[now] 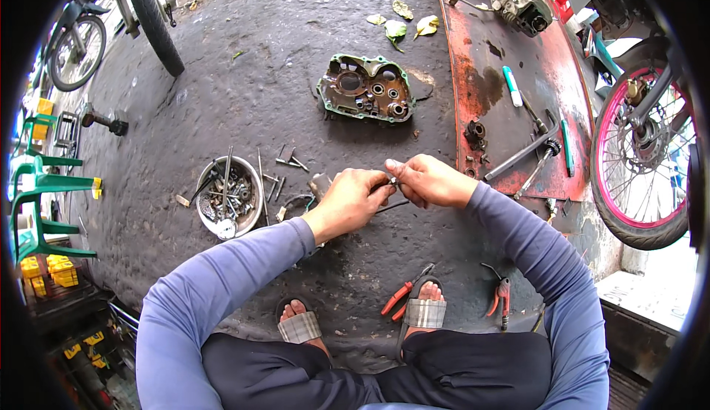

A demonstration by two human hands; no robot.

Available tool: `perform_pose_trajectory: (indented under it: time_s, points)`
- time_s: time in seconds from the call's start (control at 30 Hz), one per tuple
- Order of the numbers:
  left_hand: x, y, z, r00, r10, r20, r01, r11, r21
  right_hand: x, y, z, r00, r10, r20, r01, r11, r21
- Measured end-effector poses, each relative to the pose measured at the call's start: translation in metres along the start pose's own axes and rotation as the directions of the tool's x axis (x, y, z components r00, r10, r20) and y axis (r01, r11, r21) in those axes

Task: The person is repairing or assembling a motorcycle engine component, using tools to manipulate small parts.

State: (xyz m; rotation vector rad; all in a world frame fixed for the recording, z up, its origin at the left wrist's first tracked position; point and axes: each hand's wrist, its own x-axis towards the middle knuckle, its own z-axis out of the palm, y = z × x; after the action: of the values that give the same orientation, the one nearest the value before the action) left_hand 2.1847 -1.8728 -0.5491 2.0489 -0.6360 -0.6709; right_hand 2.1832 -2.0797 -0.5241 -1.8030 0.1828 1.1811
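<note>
In front of me my left hand [353, 200] and my right hand [430, 181] meet over the dark floor. Both have fingers closed in a pinch around a small metallic piece [393, 181]; its kind is too small and too covered to tell. Just below the fingers runs a thin black rod or hose [393, 206], apart from or behind them, I cannot tell which. A cylindrical metal part [320, 185] lies beside my left hand. Beyond the hands rests an open engine case half [388, 96] with a green gasket edge.
A metal bowl [259, 188] of bolts and small parts stands left, with loose bolts [294, 161] nearby. Red-handled pliers [399, 296] and another red-handled tool [503, 299] lie near my feet. At right are an orange metal sheet [460, 62] bearing tools and a pink-rimmed wheel [600, 166].
</note>
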Motion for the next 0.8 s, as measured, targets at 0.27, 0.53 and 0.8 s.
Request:
perform_pose_trajectory:
  time_s: [0.27,0.53,0.8]
  points:
    - [0.0,0.011,-0.019,0.993,0.053,0.109,-0.066,0.991,0.115,-0.001,0.006,0.013,0.969,-0.197,-0.148,0.191,0.98,-0.057]
    - [0.002,0.006,-0.014,0.996,0.07,0.054,-0.064,0.992,-0.107,0.001,0.019,0.012,0.743,-0.632,-0.218,0.511,0.747,-0.425]
    - [0.003,0.009,-0.011,0.995,0.093,-0.028,-0.096,0.988,-0.118,-0.003,0.013,0.004,0.809,-0.557,-0.188,0.489,0.815,-0.311]
